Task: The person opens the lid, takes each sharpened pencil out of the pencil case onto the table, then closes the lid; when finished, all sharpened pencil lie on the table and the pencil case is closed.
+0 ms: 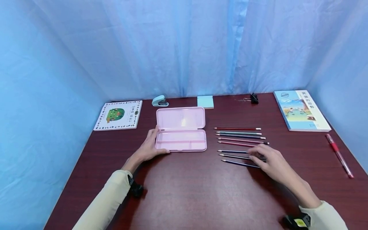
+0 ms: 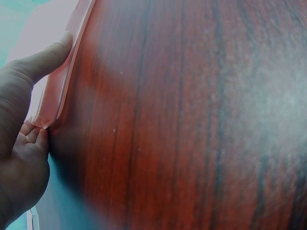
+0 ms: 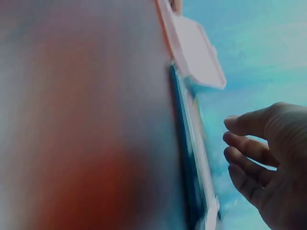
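Note:
An open pink pencil case (image 1: 181, 136) lies on the table, its lid (image 1: 181, 118) folded back and its compartments bare. My left hand (image 1: 150, 146) grips its left end, thumb along the front edge and fingers at the left side. The left wrist view shows the thumb (image 2: 50, 57) against the case wall. To the right of the case, several sharpened pencils (image 1: 240, 133) lie in rows, tips pointing left. Over the right ends of the nearer pencils (image 1: 234, 156) hovers my right hand (image 1: 271, 159), fingers loosely bent. In the right wrist view nothing shows between them.
Along the back are a stapler (image 1: 159, 101), a sticky-note pad (image 1: 205, 101) and a black binder clip (image 1: 254, 98). A picture book (image 1: 118, 115) lies at left. A thick blue-and-white book (image 1: 302, 110) and a red pen (image 1: 340, 155) lie at right. Blue curtains (image 1: 184, 48) enclose the table.

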`<state>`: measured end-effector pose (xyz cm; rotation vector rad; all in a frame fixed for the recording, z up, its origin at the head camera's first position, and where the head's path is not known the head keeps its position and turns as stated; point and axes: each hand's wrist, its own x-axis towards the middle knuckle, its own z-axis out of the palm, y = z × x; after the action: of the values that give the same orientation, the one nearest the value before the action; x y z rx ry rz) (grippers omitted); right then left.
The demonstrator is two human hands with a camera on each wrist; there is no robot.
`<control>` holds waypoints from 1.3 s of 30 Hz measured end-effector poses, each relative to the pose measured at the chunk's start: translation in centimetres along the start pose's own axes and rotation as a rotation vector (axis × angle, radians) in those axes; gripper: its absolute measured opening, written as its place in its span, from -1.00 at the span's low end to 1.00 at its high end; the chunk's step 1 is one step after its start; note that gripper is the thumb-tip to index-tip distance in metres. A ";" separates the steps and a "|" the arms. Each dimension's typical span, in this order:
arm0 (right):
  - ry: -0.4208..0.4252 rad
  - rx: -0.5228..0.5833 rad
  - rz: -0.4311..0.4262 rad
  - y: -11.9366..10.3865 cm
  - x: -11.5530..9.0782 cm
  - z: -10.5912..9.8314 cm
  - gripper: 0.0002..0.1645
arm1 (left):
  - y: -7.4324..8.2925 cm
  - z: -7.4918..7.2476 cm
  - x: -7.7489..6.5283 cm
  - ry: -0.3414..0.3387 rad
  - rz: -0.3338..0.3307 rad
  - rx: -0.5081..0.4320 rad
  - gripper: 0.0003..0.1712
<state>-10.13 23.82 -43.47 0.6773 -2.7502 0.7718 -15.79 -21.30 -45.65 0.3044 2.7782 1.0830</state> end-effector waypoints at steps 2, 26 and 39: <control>-0.023 0.044 -0.004 -0.5 1.8 0.4 -0.71 | 0.0 0.0 0.0 0.001 0.004 -0.005 0.39; -0.146 0.637 0.306 -5.3 16.3 7.8 -0.36 | 0.1 0.2 0.4 0.032 -0.014 -0.030 0.52; -0.253 0.415 0.141 -6.4 13.5 7.3 -0.46 | -0.3 0.0 -0.2 0.063 0.002 -0.076 0.49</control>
<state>-19.39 9.99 -42.56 0.7004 -2.9109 1.4033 -15.64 -21.54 -45.89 0.2688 2.7831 1.2155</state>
